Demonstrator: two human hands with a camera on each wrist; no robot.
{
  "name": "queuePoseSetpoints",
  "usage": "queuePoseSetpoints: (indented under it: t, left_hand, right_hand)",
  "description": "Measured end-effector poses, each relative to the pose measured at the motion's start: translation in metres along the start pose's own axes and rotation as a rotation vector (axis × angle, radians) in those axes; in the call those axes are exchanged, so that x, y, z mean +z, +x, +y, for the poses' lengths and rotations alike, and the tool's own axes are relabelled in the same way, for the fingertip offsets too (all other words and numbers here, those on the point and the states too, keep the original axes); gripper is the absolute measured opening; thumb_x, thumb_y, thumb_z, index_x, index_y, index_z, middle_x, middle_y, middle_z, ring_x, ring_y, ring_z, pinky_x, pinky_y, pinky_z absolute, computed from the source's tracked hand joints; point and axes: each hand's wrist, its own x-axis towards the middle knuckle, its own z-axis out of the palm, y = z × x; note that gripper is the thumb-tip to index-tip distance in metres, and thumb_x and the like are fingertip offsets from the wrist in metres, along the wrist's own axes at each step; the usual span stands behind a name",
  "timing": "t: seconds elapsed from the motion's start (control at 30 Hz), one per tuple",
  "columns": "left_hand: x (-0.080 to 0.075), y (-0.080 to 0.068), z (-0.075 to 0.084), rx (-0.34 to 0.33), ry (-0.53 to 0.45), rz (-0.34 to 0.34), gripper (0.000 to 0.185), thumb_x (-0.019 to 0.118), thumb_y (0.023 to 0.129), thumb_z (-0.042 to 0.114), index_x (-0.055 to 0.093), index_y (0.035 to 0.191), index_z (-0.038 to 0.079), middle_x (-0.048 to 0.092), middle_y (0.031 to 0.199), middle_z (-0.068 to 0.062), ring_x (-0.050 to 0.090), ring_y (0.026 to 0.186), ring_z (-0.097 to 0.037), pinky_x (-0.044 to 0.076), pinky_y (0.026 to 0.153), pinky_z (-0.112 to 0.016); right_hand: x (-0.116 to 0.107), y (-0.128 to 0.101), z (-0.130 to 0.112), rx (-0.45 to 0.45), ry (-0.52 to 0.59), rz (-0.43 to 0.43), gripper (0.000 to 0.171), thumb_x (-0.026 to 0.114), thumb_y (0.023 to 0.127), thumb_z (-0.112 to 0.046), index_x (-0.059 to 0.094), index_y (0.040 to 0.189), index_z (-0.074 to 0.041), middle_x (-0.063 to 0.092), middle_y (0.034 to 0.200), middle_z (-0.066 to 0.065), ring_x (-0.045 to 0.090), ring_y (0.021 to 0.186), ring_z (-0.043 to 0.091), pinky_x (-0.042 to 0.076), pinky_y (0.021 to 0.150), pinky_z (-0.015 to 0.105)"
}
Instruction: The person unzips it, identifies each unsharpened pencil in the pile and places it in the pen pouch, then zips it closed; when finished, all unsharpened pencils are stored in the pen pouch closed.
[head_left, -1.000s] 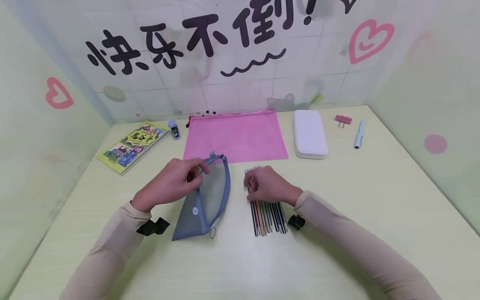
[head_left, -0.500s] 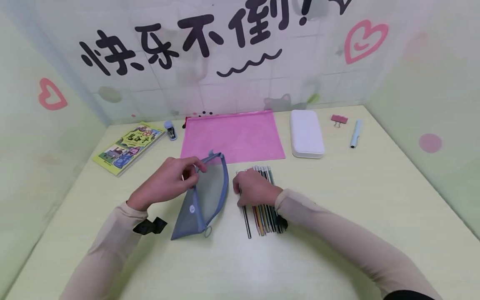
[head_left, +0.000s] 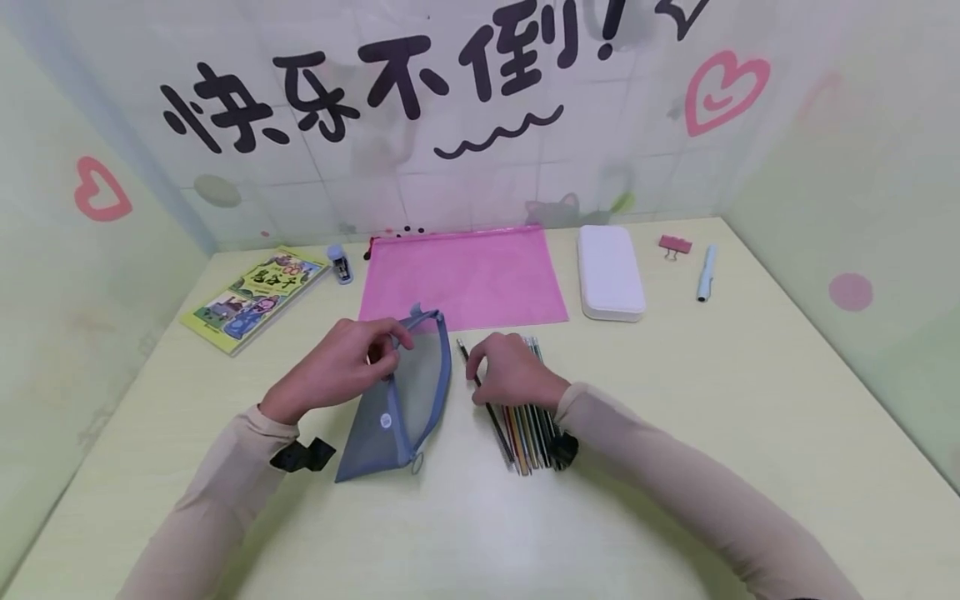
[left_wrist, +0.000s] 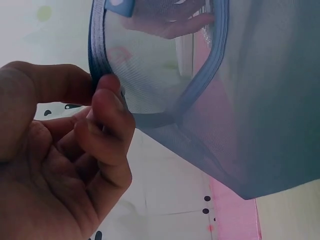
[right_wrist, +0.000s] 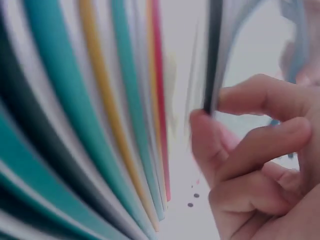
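A grey-blue mesh pencil pouch (head_left: 401, 406) lies on the pale green table (head_left: 675, 433). My left hand (head_left: 341, 367) pinches the blue rim of its open mouth (left_wrist: 107, 85) between thumb and fingers. A row of several coloured pencils (head_left: 532, 425) lies to the right of the pouch. My right hand (head_left: 513, 375) rests over their upper ends and pinches one black pencil (head_left: 487, 404), lifted and angled away from the row toward the pouch. In the right wrist view the black pencil (right_wrist: 214, 55) sits between thumb and fingers (right_wrist: 260, 97), beside the blurred pencils (right_wrist: 100, 130).
Behind the pouch lies a pink mesh zip folder (head_left: 465, 279). A white case (head_left: 610, 272), a pink binder clip (head_left: 672, 245) and a light blue pen (head_left: 706, 272) sit at the back right. A picture book (head_left: 255, 296) and a small stapler (head_left: 341, 263) sit at the back left.
My right hand has shifted left along the pencil row, separated one black pencil and swung its tip toward the pouch. My left hand has kept holding the pouch's mouth.
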Motion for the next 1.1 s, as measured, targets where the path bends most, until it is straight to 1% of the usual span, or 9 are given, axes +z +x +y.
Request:
queuePoseSetpoints:
  t: [0.13, 0.17, 0.3, 0.37, 0.43, 0.63, 0.8, 0.97, 1.1]
  left_hand:
    - [0.005, 0.000, 0.001, 0.005, -0.002, 0.021, 0.021, 0.054, 0.092, 0.002, 0.069, 0.105, 0.007, 0.059, 0.067, 0.001, 0.053, 0.061, -0.013, 0.045, 0.055, -0.025]
    - [0.007, 0.000, 0.001, 0.006, -0.001, 0.029, 0.020, 0.054, 0.093, 0.003, 0.069, 0.106, 0.006, 0.058, 0.066, 0.001, 0.053, 0.061, -0.012, 0.044, 0.055, -0.025]
    - [0.012, 0.001, 0.005, 0.005, 0.002, 0.060, 0.020, 0.056, 0.093, 0.004, 0.069, 0.107, 0.003, 0.058, 0.065, 0.001, 0.052, 0.058, -0.012, 0.043, 0.052, -0.024]
    - [0.014, 0.002, 0.007, 0.008, 0.004, 0.077, 0.019, 0.056, 0.093, 0.004, 0.069, 0.107, 0.003, 0.058, 0.064, 0.001, 0.051, 0.058, -0.012, 0.042, 0.052, -0.024]
    - [0.016, 0.004, 0.009, 0.003, 0.003, 0.086, 0.020, 0.056, 0.093, 0.004, 0.069, 0.108, 0.002, 0.057, 0.065, 0.001, 0.051, 0.058, -0.012, 0.042, 0.051, -0.023]
    - [0.017, 0.004, 0.011, -0.011, -0.017, 0.103, 0.019, 0.056, 0.093, 0.004, 0.068, 0.107, 0.003, 0.057, 0.066, 0.000, 0.051, 0.059, -0.013, 0.042, 0.053, -0.024]
    - [0.019, 0.005, 0.012, -0.003, -0.029, 0.108, 0.018, 0.057, 0.093, 0.003, 0.068, 0.107, 0.003, 0.057, 0.065, 0.000, 0.051, 0.058, -0.012, 0.042, 0.052, -0.023]
    - [0.020, 0.007, 0.012, -0.009, -0.027, 0.140, 0.020, 0.057, 0.094, 0.005, 0.068, 0.111, 0.002, 0.056, 0.066, 0.000, 0.052, 0.061, -0.013, 0.044, 0.054, -0.023]
    - [0.021, 0.007, 0.012, -0.005, -0.036, 0.183, 0.021, 0.057, 0.094, 0.005, 0.067, 0.111, 0.001, 0.058, 0.067, -0.001, 0.053, 0.063, -0.014, 0.046, 0.056, -0.023]
  right_hand:
    - [-0.004, -0.002, 0.005, 0.036, 0.241, 0.028, 0.021, 0.078, 0.075, -0.008, 0.076, 0.096, -0.011, 0.072, 0.068, 0.003, 0.061, 0.057, 0.012, 0.044, 0.053, 0.024]
    - [-0.004, -0.002, 0.006, 0.042, 0.313, 0.030, 0.022, 0.077, 0.076, -0.008, 0.076, 0.098, -0.010, 0.073, 0.068, 0.003, 0.060, 0.057, 0.013, 0.044, 0.053, 0.025]
    - [0.000, 0.000, 0.005, 0.058, 0.572, 0.027, 0.025, 0.077, 0.080, -0.007, 0.074, 0.104, -0.006, 0.073, 0.070, 0.010, 0.048, 0.049, 0.012, 0.036, 0.047, 0.025]
    - [0.002, 0.000, 0.004, 0.070, 0.658, 0.035, 0.025, 0.077, 0.080, -0.005, 0.073, 0.105, -0.005, 0.072, 0.072, 0.016, 0.039, 0.046, 0.011, 0.031, 0.045, 0.025]
    - [0.005, -0.001, 0.002, 0.080, 0.705, 0.057, 0.025, 0.076, 0.081, -0.005, 0.072, 0.106, -0.006, 0.072, 0.073, 0.015, 0.035, 0.044, 0.011, 0.028, 0.044, 0.025]
    - [0.007, 0.001, -0.005, 0.048, 0.693, 0.169, 0.027, 0.075, 0.083, -0.010, 0.071, 0.110, -0.009, 0.075, 0.079, 0.008, 0.038, 0.048, 0.012, 0.030, 0.047, 0.025]
    - [0.011, 0.010, -0.008, 0.017, 0.654, 0.243, 0.025, 0.076, 0.082, -0.010, 0.072, 0.106, -0.008, 0.076, 0.080, 0.008, 0.051, 0.057, 0.013, 0.037, 0.051, 0.024]
    - [0.017, 0.013, -0.013, 0.014, 0.643, 0.240, 0.026, 0.076, 0.080, -0.007, 0.072, 0.106, -0.005, 0.077, 0.080, 0.010, 0.065, 0.068, 0.014, 0.043, 0.058, 0.024]
    - [0.021, 0.011, -0.018, 0.026, 0.623, 0.214, 0.026, 0.077, 0.081, -0.008, 0.072, 0.106, -0.006, 0.077, 0.082, 0.010, 0.070, 0.073, 0.014, 0.049, 0.064, 0.024]
